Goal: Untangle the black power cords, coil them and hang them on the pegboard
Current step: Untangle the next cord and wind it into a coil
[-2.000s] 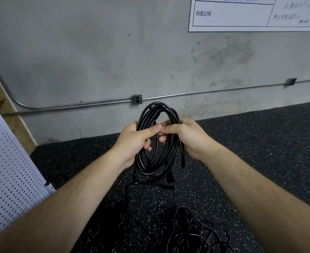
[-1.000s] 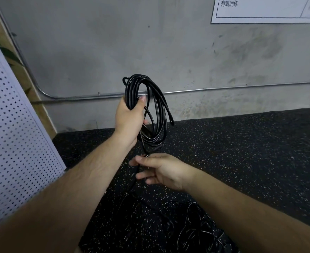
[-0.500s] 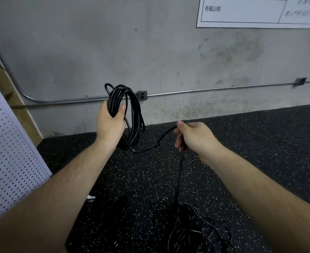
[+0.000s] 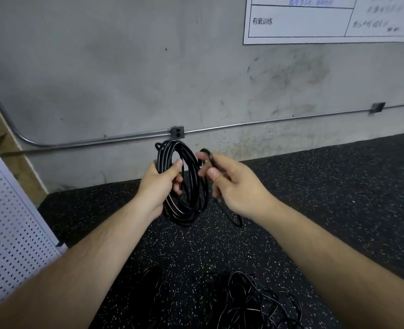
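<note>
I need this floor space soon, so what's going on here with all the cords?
A person is partway through coiling. The left hand grips the black cord coil; the right hand holds a loose strand beside it. A tangled pile lies on the floor, and the pegboard stands at the left.

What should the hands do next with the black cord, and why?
Probably the right hand should lay its pinched loop of black cord onto the round black cord coil gripped by the left hand, under the thumb. The loop is right beside the coil, and a tangled pile of black cord lies on the speckled floor, so coiling seems unfinished.
</note>
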Motion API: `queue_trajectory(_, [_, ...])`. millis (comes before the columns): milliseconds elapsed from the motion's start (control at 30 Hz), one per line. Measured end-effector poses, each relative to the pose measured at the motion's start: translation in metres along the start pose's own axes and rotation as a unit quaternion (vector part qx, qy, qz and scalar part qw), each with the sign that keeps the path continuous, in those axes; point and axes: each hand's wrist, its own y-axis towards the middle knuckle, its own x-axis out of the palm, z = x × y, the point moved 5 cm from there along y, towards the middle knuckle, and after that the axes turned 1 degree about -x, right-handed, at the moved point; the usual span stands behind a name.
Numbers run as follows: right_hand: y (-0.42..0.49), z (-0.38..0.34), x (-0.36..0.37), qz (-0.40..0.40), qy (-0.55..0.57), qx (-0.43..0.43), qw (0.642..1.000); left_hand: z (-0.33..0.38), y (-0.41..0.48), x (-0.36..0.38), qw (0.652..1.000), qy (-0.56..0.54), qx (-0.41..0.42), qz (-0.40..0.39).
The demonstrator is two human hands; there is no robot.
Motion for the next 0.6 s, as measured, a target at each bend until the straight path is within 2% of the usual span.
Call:
queue_trajectory(167, [-0.004,-0.011,0.018,-0.044,-0.179,-0.141,0.973,0.002,-0.007,0.018,0.998,-0.035,-0.029,-0.044])
queue_trajectory(267, [-0.006,-0.014,0.03,-0.098,-0.275,-0.168,0.942,0.004,-0.01,0.019,0.993,-0.079,-0.072,-0.052])
queue_trajectory(367, [-0.005,-0.012,0.035,-0.108,-0.372,-0.18,0.904,0.007,-0.012,0.018,0.988,-0.094,-0.088,-0.084])
queue_trajectory(467, [-0.007,-0.011,0.038,-0.136,-0.401,-0.212,0.881,0.011,-0.015,0.016,0.979,-0.119,-0.103,-0.13])
queue_trajectory(533, [-0.01,-0.008,0.039,-0.158,-0.408,-0.234,0.868,0.01,-0.014,0.013,0.982,-0.102,-0.091,-0.13])
queue_trajectory(567, [-0.012,-0.007,0.038,-0.16,-0.391,-0.23,0.876,0.01,-0.013,0.011,0.985,-0.091,-0.078,-0.125])
queue_trajectory(600, [-0.012,-0.006,0.035,-0.149,-0.344,-0.205,0.904,0.011,-0.014,0.011,0.987,-0.077,-0.063,-0.127])
